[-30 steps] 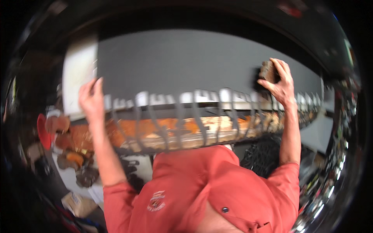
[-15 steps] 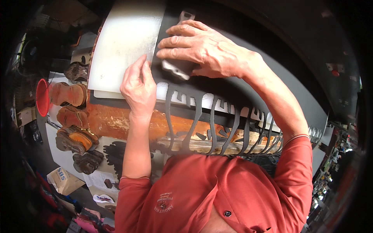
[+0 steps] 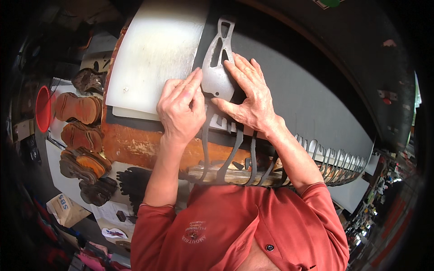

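A silver metal cutting die [image 3: 220, 81] with long slots at its narrow upper end lies on the black sheet [image 3: 289, 86]. My right hand [image 3: 251, 97] holds its right side, the thumb at the rounded lower end and the long fingers stretched along the edge. On the other side is my left hand [image 3: 183, 101], its fingers pressed together and half curled, tips close to the die's left edge. Nothing shows in that hand. Below both hands, black strips [image 3: 230, 156] between cut-out gaps hang from the sheet over the front edge.
A white board [image 3: 156, 54] lies left of the die. Below it runs a worn orange-brown table edge [image 3: 131, 142]. Stacked brown sole-shaped pieces [image 3: 79, 108], a red round container [image 3: 44, 108] and a cardboard package [image 3: 68, 210] are on the left.
My right hand has shifted from over the die to its right side, uncovering its surface. My left hand has moved right, toward the die. The white board has shifted slightly right in view.
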The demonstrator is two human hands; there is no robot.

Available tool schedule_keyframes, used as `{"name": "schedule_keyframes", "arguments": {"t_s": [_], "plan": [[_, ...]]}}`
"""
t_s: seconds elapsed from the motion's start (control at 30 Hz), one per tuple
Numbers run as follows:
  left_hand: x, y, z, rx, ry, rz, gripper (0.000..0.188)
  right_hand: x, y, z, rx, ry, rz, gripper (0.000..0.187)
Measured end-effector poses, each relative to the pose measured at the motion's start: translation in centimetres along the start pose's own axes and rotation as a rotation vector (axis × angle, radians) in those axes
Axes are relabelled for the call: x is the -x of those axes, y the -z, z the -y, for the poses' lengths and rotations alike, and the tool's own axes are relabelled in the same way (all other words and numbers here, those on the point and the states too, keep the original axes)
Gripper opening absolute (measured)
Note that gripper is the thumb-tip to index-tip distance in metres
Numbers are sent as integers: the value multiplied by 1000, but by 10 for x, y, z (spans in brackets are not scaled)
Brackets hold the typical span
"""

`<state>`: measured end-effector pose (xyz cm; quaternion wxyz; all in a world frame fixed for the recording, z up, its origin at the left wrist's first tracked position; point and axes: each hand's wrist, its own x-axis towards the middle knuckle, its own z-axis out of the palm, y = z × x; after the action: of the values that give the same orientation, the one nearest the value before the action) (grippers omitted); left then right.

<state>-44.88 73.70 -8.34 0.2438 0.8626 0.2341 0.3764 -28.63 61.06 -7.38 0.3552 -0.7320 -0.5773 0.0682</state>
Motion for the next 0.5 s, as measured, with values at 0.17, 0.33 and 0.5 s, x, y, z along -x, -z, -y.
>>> {"name": "schedule_keyframes", "arguments": {"t_s": [0.17,0.33,0.5], "plan": [[-1,-3,0,-5,-21,-64,33,-3,7,2,52,-11,24,84],[-4,-7,-2,-16,29,-73,28,-5,-1,-5,52,-9,-5,80],[-10,-10,3,11,58,-63,26,-9,-8,-4,102,-8,-29,87]]}}
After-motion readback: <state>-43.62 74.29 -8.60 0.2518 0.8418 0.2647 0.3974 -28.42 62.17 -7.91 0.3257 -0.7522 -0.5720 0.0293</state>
